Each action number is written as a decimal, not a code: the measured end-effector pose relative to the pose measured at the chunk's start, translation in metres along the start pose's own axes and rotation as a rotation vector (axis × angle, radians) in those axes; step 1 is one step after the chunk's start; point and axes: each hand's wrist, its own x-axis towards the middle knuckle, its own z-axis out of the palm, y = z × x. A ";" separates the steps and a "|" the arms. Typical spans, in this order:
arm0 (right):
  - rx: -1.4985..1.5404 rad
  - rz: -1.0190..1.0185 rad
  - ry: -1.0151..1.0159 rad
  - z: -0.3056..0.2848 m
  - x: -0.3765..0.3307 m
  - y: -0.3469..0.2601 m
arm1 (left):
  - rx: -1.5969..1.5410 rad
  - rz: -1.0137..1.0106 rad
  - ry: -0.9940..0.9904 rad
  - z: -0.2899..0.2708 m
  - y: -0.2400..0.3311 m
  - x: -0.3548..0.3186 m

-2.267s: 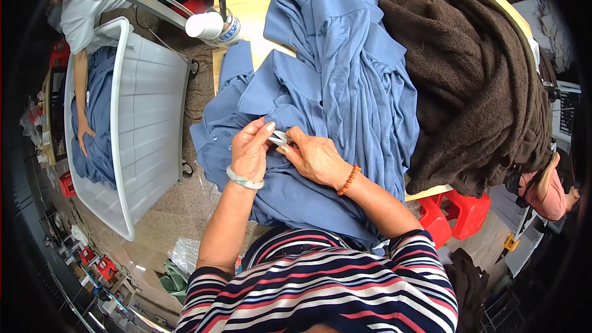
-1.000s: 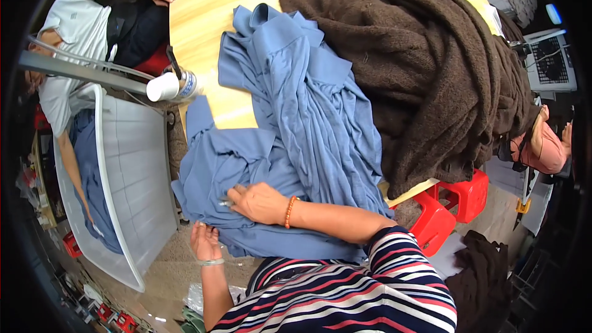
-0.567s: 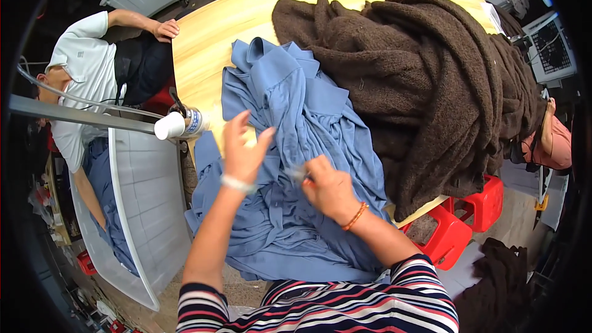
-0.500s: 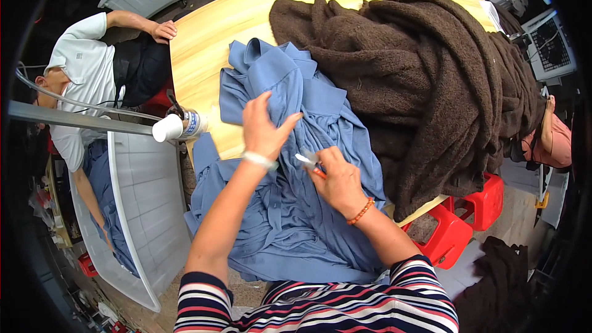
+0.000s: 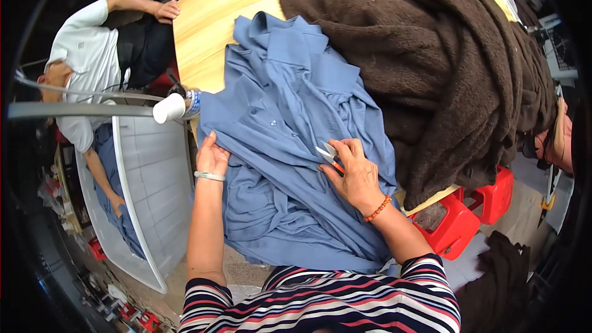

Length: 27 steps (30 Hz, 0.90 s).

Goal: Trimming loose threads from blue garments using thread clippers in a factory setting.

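Note:
A blue shirt [image 5: 271, 92] lies spread over the near part of the table, its collar toward the far side and a few buttons showing on the front placket. At its left edge my left hand [image 5: 213, 159] is closed on the cloth, fingers curled at the hem of the front. My right hand [image 5: 356, 179] grips a small pair of thread snips [image 5: 331, 158] with orange on the handle. The two blades stand apart and point up and left, just over the shirt. More folded blue cloth [image 5: 259, 203] hangs over the near table edge toward me.
A heap of dark brown fleece [image 5: 431, 55] covers the table's right side. A white cup [image 5: 169, 108] hangs by the left edge beside a metal bar [image 5: 80, 110]. Red stools [image 5: 449, 225] stand at right, a grey bin [image 5: 154, 172] at left. A co-worker [image 5: 86, 49] reaches into that bin.
My left hand has moved left and down, drawing the shirt front out flat so its buttons show. My right hand has shifted slightly right, still holding the snips.

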 end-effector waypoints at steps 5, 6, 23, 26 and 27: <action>-0.037 -0.148 -0.106 0.012 -0.008 -0.012 | -0.105 -0.030 -0.006 -0.013 -0.009 -0.013; -0.044 -0.168 -0.134 0.016 -0.012 -0.014 | -0.123 -0.026 0.018 -0.011 -0.009 -0.015; 0.184 -0.620 -0.475 0.047 -0.068 -0.076 | 1.335 0.413 0.064 0.045 -0.036 -0.068; 0.191 -0.637 -0.509 0.049 -0.070 -0.078 | 1.056 0.244 -0.052 0.007 -0.033 -0.051; 0.188 -0.641 -0.532 0.047 -0.070 -0.081 | 0.807 0.205 -0.046 -0.010 -0.030 -0.051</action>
